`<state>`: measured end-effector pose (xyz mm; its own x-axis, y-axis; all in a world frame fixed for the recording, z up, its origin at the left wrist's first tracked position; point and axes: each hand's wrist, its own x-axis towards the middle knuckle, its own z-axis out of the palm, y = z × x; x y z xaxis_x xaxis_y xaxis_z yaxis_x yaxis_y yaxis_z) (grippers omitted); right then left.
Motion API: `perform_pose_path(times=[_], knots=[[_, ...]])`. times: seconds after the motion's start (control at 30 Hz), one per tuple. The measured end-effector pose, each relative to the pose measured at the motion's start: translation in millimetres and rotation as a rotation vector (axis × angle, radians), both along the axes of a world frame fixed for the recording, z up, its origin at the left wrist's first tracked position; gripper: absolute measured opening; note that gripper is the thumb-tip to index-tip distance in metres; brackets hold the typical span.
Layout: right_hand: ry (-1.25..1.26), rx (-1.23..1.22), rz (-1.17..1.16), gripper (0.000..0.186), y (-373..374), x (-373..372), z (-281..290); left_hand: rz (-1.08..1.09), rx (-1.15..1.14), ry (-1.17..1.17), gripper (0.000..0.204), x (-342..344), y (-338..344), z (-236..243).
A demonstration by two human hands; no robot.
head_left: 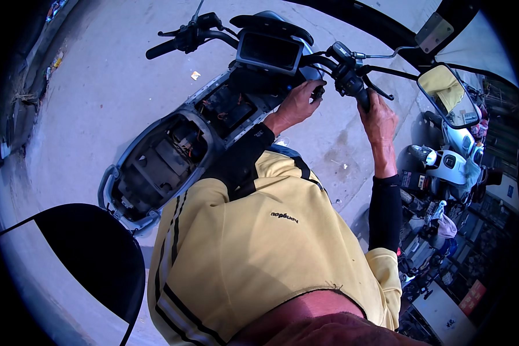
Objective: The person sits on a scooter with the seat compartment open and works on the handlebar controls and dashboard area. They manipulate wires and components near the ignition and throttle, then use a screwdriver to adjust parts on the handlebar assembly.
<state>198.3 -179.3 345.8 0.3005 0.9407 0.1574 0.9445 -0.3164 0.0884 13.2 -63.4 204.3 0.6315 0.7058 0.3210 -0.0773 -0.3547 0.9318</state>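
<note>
An electric scooter stands in front of me, its dark display (269,51) between the two handlebars. My right hand (379,122) is closed on the black right handlebar grip (361,97), below the switch housing (346,79). Just under the display's right side, my left hand (296,106) has its thumb and fingers curled at a small dark piece (318,91), too small to name. The left handlebar grip (161,49) is untouched. With no seat on it, the scooter shows its open under-seat compartment (155,167) and an uncovered floorboard bay (227,108) with wires.
A rear-view mirror (448,95) sticks out to the right of the handlebar. Several parked scooters, one of them white (446,166), line the right side. Concrete ground (121,75) lies around the scooter, and a black rounded shape (98,259) is at lower left.
</note>
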Motion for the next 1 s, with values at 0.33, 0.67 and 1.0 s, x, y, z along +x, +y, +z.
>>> perform_pose_path(times=[0.33, 0.67, 1.0], knots=[[0.275, -0.137, -0.092, 0.038, 8, 2, 19, 0.053, 0.116, 0.011, 0.039, -2, -1, 1], [0.838, -0.306, -0.205, 0.046, 20, 21, 31, 0.085, 0.281, 0.028, 0.037, -4, 1, 1], [0.570, -0.241, -0.089, 0.038, 17, 15, 27, 0.116, 0.398, 0.033, 0.035, 3, 4, -9]])
